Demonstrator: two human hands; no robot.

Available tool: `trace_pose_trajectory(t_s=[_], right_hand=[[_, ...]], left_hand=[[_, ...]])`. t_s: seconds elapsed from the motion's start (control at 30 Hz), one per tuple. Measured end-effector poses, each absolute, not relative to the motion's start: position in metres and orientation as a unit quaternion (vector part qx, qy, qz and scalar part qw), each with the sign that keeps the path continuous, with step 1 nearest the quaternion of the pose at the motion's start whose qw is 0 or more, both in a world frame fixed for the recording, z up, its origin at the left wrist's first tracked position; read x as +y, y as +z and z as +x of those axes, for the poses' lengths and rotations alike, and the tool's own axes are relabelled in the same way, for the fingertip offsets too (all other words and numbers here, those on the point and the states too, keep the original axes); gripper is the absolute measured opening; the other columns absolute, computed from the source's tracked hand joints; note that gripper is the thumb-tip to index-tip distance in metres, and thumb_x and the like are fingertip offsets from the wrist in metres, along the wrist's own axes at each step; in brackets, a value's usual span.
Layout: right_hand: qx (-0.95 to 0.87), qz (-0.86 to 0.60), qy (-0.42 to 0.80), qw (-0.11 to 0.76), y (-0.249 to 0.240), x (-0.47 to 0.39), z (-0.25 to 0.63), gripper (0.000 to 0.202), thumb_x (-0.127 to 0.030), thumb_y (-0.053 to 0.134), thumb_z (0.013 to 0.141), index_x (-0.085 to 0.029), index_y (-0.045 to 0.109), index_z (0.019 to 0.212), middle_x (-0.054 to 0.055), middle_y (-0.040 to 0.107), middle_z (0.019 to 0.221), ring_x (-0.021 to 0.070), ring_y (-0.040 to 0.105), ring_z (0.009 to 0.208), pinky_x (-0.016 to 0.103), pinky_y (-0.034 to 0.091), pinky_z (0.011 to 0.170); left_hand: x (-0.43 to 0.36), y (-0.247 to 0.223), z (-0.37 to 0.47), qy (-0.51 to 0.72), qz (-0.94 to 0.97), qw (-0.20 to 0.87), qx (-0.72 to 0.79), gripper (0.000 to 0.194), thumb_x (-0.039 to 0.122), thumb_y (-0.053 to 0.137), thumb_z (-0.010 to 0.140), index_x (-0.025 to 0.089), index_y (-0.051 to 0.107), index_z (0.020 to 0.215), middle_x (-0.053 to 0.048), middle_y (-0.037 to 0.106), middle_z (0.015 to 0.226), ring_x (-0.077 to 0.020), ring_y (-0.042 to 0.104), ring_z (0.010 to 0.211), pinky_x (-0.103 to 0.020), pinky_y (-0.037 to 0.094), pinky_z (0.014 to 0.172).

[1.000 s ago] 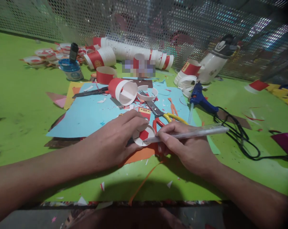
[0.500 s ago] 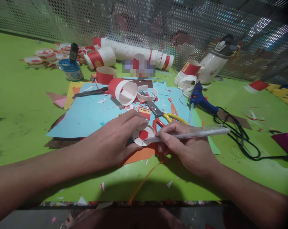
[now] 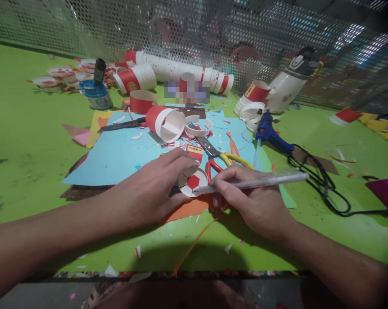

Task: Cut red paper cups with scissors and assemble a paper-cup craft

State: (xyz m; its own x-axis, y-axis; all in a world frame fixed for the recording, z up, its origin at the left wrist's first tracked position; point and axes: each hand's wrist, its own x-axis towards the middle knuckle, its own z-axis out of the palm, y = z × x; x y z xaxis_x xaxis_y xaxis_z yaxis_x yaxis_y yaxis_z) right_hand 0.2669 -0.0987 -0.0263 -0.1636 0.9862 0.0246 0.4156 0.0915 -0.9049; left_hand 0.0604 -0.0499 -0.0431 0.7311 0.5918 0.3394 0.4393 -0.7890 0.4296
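My left hand point(image 3: 162, 180) grips a paper cup bottom point(image 3: 184, 187) by its left side, fingers over the top and thumb below. This white disc bears a red hexagon and thin dark lines running out toward its rim. A white pen point(image 3: 271, 179) is pinched in my right hand point(image 3: 245, 193), its tip touching the disc's lower right part. Just behind my hands lie scissors point(image 3: 210, 148) with yellow and red handles. Beyond them, a cut red-and-white paper cup point(image 3: 155, 120) rests on its side on blue paper point(image 3: 100, 165).
A blue glue gun point(image 3: 273, 136) with a black cord lies to the right, near a white bottle point(image 3: 287, 88). Stacked paper cups point(image 3: 174, 69) lie along the back. A blue-lidded jar point(image 3: 99, 96) stands left. Paper scraps and an orange strip point(image 3: 194, 249) litter the green table point(image 3: 26, 171).
The pen has shifted very slightly against the disc. Both hands keep almost the same place and grip.
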Motion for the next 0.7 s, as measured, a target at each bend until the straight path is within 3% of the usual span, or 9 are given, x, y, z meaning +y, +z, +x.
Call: trace_pose_trajectory(t_s=[0.33,0.7], right_hand=[[-0.649,-0.557,0.392,0.340,-0.0263,-0.0998,0.2664,0.014,-0.022,0.056,0.085,-0.020,0.061,0.072,-0.004,0.064,0.052,0.0093,0.060,0.045,0.019,0.049,0.045],[-0.652,-0.545,0.390,0.355,-0.0255,-0.0974,0.2649,0.016,-0.022,0.054,0.087,-0.020,0.059,0.072,-0.004,0.063,0.052,0.0095,0.059,0.044,0.020,0.048,0.046]], left_hand=[[-0.0486,-0.0430,0.0610,0.228,0.917,0.158,0.288,0.041,0.021,0.063,0.082,0.013,0.050,0.120,-0.013,0.055,0.117,-0.0254,0.053,0.109,-0.039,0.049,0.090],[-0.0498,-0.0411,0.0615,0.234,0.912,0.173,0.289,0.038,0.021,0.061,0.084,0.020,0.047,0.120,-0.010,0.056,0.116,-0.0233,0.055,0.109,-0.037,0.049,0.089]])
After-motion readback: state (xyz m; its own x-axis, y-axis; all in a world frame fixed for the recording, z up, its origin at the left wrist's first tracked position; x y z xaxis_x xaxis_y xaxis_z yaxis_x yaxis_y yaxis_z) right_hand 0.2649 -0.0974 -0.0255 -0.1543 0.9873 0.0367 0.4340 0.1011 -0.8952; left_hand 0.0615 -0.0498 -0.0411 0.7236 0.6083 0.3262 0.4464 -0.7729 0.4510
